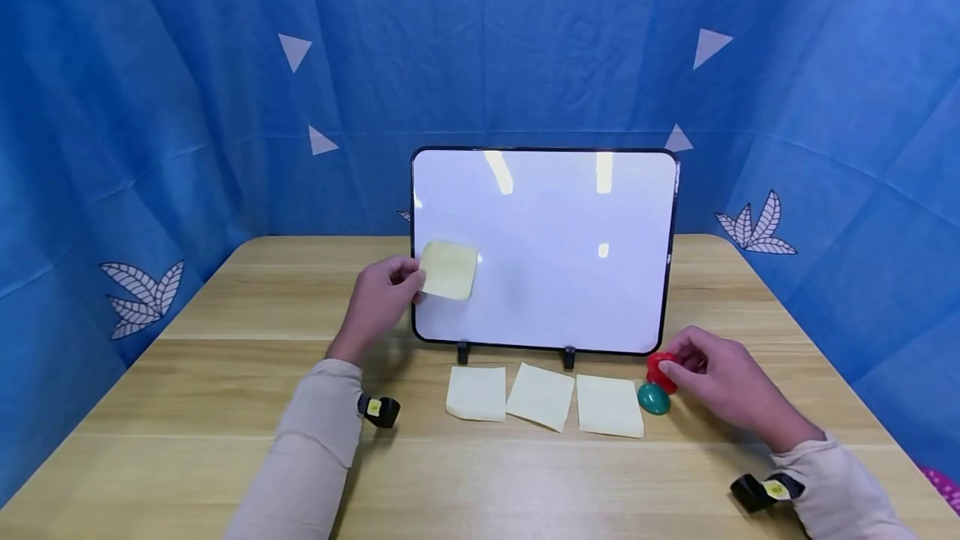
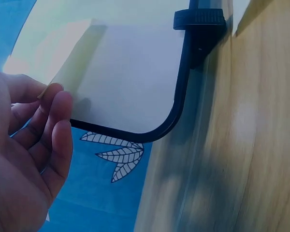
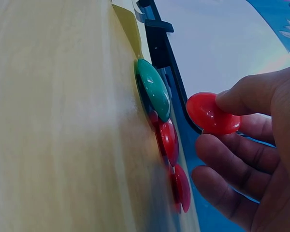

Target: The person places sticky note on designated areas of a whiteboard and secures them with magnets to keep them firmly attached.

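Note:
My left hand (image 1: 381,298) pinches the left edge of a pale yellow sticky note (image 1: 450,271) against the lower left of a whiteboard (image 1: 555,257). In the left wrist view the note (image 2: 72,53) stands partly away from the board, its edge between thumb and fingers. Beyond the board's lower right corner, my right hand (image 1: 727,377) holds a glossy red domed magnet (image 3: 208,112) between thumb and fingers, raised above the table. Below it on the table lie a green magnet (image 3: 154,91) and two red ones (image 3: 169,142), lined up close together.
Three more sticky notes, left (image 1: 477,394), middle (image 1: 540,397) and right (image 1: 611,407), lie in a row before the board. Two black feet (image 1: 569,358) hold the board upright on the wooden table (image 1: 525,482). Blue curtains (image 1: 540,40) hang around the table.

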The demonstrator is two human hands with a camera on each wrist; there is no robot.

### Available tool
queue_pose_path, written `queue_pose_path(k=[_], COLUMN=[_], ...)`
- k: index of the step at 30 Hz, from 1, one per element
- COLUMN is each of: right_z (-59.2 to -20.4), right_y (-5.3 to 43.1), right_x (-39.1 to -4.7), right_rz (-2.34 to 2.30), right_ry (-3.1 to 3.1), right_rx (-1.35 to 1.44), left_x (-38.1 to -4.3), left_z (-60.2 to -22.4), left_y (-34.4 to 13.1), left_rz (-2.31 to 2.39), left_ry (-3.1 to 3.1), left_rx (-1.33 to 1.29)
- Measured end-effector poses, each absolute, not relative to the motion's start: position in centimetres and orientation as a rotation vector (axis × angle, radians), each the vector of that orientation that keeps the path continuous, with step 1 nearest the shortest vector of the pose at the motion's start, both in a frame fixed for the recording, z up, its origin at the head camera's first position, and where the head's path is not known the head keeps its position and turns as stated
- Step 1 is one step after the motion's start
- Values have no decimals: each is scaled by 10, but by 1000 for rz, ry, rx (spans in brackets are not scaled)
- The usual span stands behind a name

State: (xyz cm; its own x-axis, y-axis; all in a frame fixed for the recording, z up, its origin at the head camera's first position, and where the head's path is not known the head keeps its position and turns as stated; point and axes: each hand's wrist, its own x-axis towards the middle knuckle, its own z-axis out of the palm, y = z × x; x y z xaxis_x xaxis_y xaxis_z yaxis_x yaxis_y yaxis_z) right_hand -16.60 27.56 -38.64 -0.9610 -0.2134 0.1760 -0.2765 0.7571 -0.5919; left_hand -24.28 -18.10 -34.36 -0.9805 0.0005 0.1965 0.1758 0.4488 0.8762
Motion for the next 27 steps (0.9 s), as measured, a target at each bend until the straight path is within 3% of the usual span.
queue_pose_path(k=[27], right_z=[-390], right_y=[266], right_x=[-167], right_rz=[995], right_ry=[-2767], right_rx=[447], left_x=[-248], left_z=[-348], left_y=[-172], left_rz=[-1649], left_ry=[-2398], left_rx=[-38])
